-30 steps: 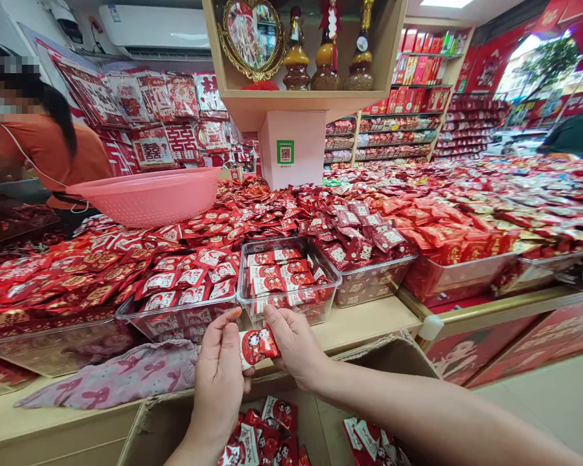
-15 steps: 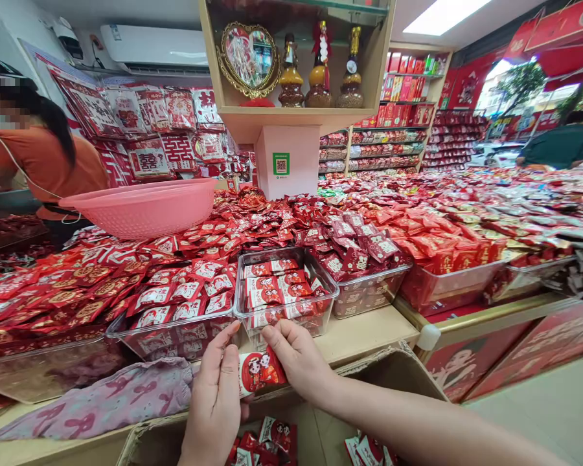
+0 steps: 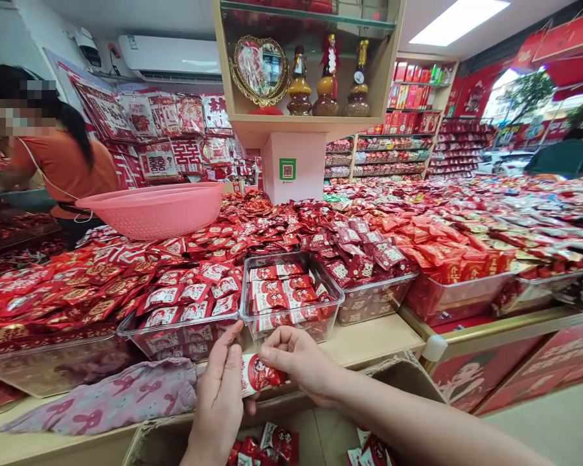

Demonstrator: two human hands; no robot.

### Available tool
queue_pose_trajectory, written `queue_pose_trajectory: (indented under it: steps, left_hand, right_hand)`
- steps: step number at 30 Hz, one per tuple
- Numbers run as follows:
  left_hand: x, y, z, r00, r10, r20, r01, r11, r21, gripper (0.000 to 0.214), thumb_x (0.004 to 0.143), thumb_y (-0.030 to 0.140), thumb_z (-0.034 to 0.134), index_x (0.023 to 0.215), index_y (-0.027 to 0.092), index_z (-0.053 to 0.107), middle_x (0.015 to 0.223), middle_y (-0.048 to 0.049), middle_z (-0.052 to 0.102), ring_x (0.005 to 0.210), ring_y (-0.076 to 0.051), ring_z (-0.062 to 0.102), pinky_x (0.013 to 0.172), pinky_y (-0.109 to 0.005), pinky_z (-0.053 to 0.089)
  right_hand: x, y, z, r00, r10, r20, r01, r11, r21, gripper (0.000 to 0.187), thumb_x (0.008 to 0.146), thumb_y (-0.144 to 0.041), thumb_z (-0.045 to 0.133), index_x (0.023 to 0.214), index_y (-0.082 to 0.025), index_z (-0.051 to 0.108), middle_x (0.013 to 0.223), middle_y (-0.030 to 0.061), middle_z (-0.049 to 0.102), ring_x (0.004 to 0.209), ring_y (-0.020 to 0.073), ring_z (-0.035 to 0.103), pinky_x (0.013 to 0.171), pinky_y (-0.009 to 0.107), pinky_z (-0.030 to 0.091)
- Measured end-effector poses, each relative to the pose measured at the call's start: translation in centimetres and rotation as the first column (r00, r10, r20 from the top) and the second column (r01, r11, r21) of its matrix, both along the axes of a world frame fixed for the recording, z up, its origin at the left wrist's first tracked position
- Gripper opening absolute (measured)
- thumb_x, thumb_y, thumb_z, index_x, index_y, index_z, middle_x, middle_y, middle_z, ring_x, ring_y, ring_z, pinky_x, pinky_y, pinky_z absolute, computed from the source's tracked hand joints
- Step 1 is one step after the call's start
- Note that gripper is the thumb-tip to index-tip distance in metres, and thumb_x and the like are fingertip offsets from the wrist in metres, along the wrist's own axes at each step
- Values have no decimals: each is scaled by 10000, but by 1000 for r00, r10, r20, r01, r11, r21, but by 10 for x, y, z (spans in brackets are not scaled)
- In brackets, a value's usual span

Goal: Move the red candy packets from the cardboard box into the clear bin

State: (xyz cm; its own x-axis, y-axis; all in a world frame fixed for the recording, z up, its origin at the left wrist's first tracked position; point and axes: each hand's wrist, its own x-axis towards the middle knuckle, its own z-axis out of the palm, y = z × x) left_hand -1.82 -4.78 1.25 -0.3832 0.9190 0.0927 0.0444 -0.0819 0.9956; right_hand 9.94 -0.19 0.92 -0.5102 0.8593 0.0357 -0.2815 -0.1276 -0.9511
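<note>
Both of my hands pinch one small red and white candy packet [image 3: 257, 375] with cartoon figures on it. My left hand [image 3: 221, 398] grips its left end between thumb and fingers. My right hand [image 3: 298, 362] grips its right end with curled fingers. The packet hovers just in front of a clear plastic bin [image 3: 291, 294] partly filled with similar packets. Below my hands stands an open cardboard box [image 3: 175, 433] holding more of these packets [image 3: 272, 443].
Clear bins [image 3: 184, 323] heaped with red sweets cover the counter. A pink basket [image 3: 153, 210] sits on the pile at left. A patterned cloth [image 3: 111, 398] lies on the wooden ledge. A person in an orange top [image 3: 58, 168] stands at far left; another person [image 3: 563, 158] stands at far right.
My right fingers have curled further over the packet's right end. The packet has stayed between both hands, and the view has shifted slightly.
</note>
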Motion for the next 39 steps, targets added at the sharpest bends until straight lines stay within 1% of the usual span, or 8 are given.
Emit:
queue_pose_trajectory:
  steps: [2, 5, 7, 9, 15, 21, 25, 39]
  left_hand:
    - [-1, 2, -1, 1000, 13, -3, -13, 1000, 4, 499, 712, 470, 516, 1154, 239, 495, 647, 3, 579, 329, -71, 406, 245, -171, 367]
    - [0, 3, 2, 1000, -5, -10, 5, 1000, 11, 435, 739, 453, 490, 1125, 254, 506, 923, -41, 601, 365, -47, 432, 281, -153, 380]
    - [1, 1, 6, 1000, -25, -1, 25, 1000, -19, 416, 748, 449, 478, 1124, 273, 498, 998, -40, 579, 356, -37, 425, 288, -160, 387]
    - [3, -2, 10, 999, -40, 32, 41, 998, -51, 445, 738, 458, 486, 1147, 282, 478, 945, -29, 587, 337, -40, 410, 275, -177, 384]
    - [1, -4, 7, 983, -45, 176, 40, 999, 32, 482, 762, 514, 415, 1159, 241, 441, 520, 45, 529, 335, -85, 438, 309, -173, 365]
    - [-1, 2, 2, 982, -92, 164, 80, 994, 81, 422, 770, 497, 408, 1095, 231, 443, 540, 52, 531, 345, -81, 450, 309, -152, 301]
    - [4, -2, -1, 994, -104, 26, 100, 989, 106, 384, 787, 429, 429, 1116, 230, 423, 574, 52, 530, 371, -88, 467, 336, -176, 340]
    - [7, -3, -5, 986, -147, -83, 155, 984, 91, 395, 790, 424, 432, 1119, 205, 445, 586, 34, 545, 402, -94, 452, 367, -197, 332]
  right_hand:
    - [10, 0, 3, 990, -70, 121, 33, 959, 281, 339, 627, -427, 640, 774, -150, 512, 698, 11, 545, 584, 91, 478, 524, 220, 364]
    - [26, -3, 14, 950, -179, 257, -82, 650, 755, 402, 575, -372, 700, 887, -183, 531, 1045, 71, 531, 948, 169, 470, 792, 291, 372]
    - [31, -6, 22, 906, -231, 354, -220, 457, 862, 331, 634, -321, 671, 892, -182, 518, 1074, 74, 530, 1016, 177, 431, 878, 318, 317]
    - [31, -9, 27, 851, -299, 432, -306, 387, 870, 190, 724, -260, 588, 867, -172, 501, 996, 72, 561, 959, 167, 452, 856, 317, 326]
    - [32, 0, 47, 817, -340, 466, -347, 356, 868, 117, 734, -226, 562, 812, -178, 489, 845, 41, 566, 809, 148, 466, 747, 283, 366]
    - [33, 92, 74, 625, -682, 380, -227, 306, 924, 169, 702, -264, 599, 806, -162, 512, 817, 36, 565, 856, 175, 430, 765, 285, 334]
    - [6, 151, 69, 441, -712, 546, -380, 403, 833, 202, 701, -276, 594, 836, -143, 524, 810, 43, 568, 812, 169, 450, 713, 258, 336]
    - [-18, 187, 38, 389, -691, 609, -521, 380, 764, 193, 664, -226, 636, 811, -112, 586, 832, 85, 597, 771, 159, 528, 658, 230, 354]
